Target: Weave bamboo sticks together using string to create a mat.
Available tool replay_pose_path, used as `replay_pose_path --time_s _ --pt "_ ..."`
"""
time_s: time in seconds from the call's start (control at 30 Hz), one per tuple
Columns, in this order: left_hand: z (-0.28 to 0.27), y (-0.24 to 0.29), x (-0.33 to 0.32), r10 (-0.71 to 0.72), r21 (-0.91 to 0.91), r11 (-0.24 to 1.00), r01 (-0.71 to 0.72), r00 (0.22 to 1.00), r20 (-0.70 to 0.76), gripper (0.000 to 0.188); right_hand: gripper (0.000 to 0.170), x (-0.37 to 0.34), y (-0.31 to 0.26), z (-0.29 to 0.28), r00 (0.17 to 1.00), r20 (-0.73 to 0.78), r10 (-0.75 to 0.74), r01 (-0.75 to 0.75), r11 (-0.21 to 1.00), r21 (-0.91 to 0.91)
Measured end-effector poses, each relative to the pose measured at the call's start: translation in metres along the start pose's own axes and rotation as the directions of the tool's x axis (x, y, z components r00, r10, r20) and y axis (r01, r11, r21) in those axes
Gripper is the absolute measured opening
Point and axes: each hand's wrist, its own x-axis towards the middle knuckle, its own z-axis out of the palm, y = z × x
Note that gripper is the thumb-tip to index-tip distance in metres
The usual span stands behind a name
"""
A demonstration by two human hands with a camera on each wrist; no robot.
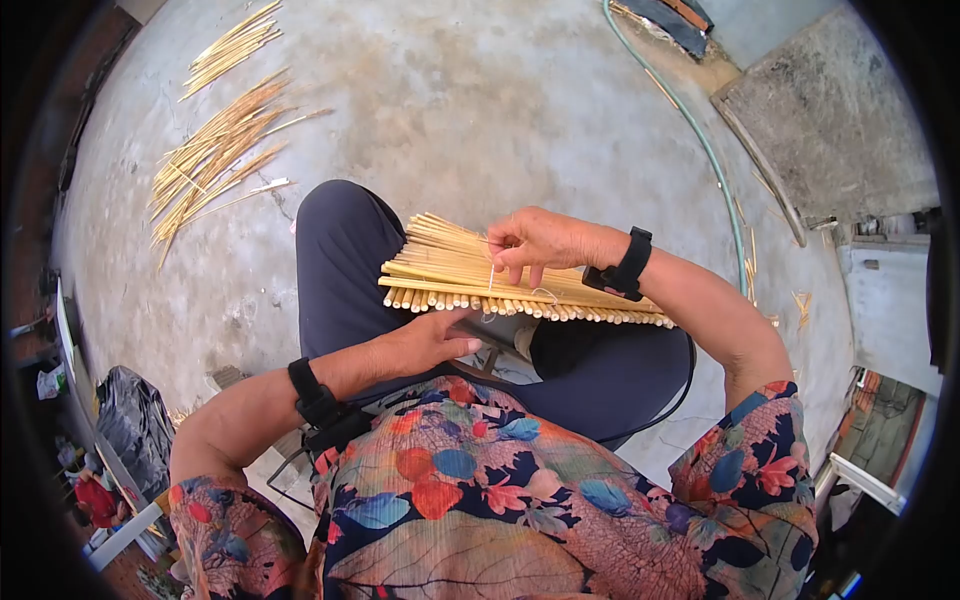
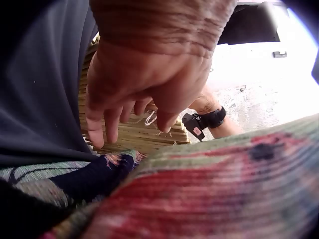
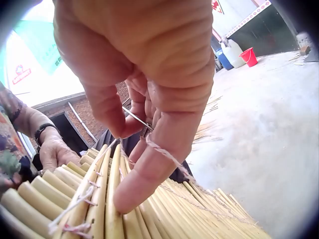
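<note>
A mat of straw-coloured stalks point(image 1: 440, 262), bound side by side with string, lies across the person's lap. Over its upper face, the right hand point(image 1: 545, 240) pinches a thin metal needle point(image 3: 135, 117) close above the stalks. Pinkish-white string point(image 3: 172, 158) loops across a finger of that hand and trails along the mat. Rows of small stitches point(image 3: 92, 188) cross the stalks near their cut ends. Below the cut ends is the left hand point(image 1: 425, 345), its fingers loosely extended, fingertips partly hidden by the mat's edge in the head view.
Loose stalks point(image 1: 215, 150) lie in bundles on the concrete floor point(image 1: 420, 110) at far left. A green hose point(image 1: 710, 150) runs along the right. Black plastic point(image 1: 135, 425) sits at lower left. A red bucket point(image 3: 248, 57) stands by a wall in the right wrist view.
</note>
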Motion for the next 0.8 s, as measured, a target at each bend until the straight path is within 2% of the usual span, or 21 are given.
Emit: replay_pose_path --time_s 0.07,0.1,0.17,0.2,0.27,0.37,0.47,0.7,0.77,0.8 --pt "0.006 -0.006 0.005 0.008 -0.272 0.962 -0.016 0.999 -0.031 0.058 0.017 -0.003 -0.002 -0.002 0.998 -0.058 0.021 -0.010 0.983 0.183" --pt "0.008 -0.004 0.006 0.015 -0.275 0.961 -0.024 0.999 -0.034 0.058 0.017 -0.004 -0.004 -0.002 0.998 -0.057 0.025 -0.015 0.984 0.176" --pt "0.011 0.002 0.010 -0.052 -0.547 0.836 0.046 0.999 0.004 0.049 0.018 -0.004 -0.004 -0.003 0.999 -0.049 0.014 -0.004 0.978 0.209" --pt "0.010 0.004 0.012 -0.043 -0.547 0.836 0.036 0.999 0.001 0.049 0.018 -0.006 -0.006 -0.005 0.999 -0.050 0.017 -0.006 0.980 0.200" --pt "0.012 0.003 0.014 -0.079 -0.700 0.712 0.063 0.997 0.010 0.036 0.019 -0.008 -0.006 -0.004 0.999 -0.047 0.024 -0.011 0.967 0.255" --pt "0.005 -0.003 0.017 -0.115 -0.627 0.768 0.125 0.992 0.057 0.027 0.018 -0.011 -0.007 -0.008 0.995 -0.075 0.063 -0.038 0.955 0.295" --pt "-0.002 -0.001 0.007 -0.173 -0.593 0.789 0.161 0.984 0.037 0.020 0.018 -0.013 -0.003 -0.008 0.992 -0.103 0.079 -0.035 0.927 0.374" --pt "0.005 0.001 0.020 -0.269 -0.446 0.864 0.234 0.963 -0.015 0.014 0.016 -0.017 -0.009 -0.005 0.988 -0.098 0.122 -0.083 0.938 0.336" --pt "0.004 0.002 0.025 -0.339 -0.383 0.871 0.309 0.941 -0.012 0.015 0.015 -0.016 -0.004 -0.008 0.983 -0.152 0.108 -0.055 0.946 0.320" --pt "0.006 0.002 0.025 -0.317 -0.407 0.867 0.288 0.949 -0.004 0.015 0.015 -0.016 -0.005 -0.008 0.982 -0.154 0.110 -0.057 0.947 0.317"
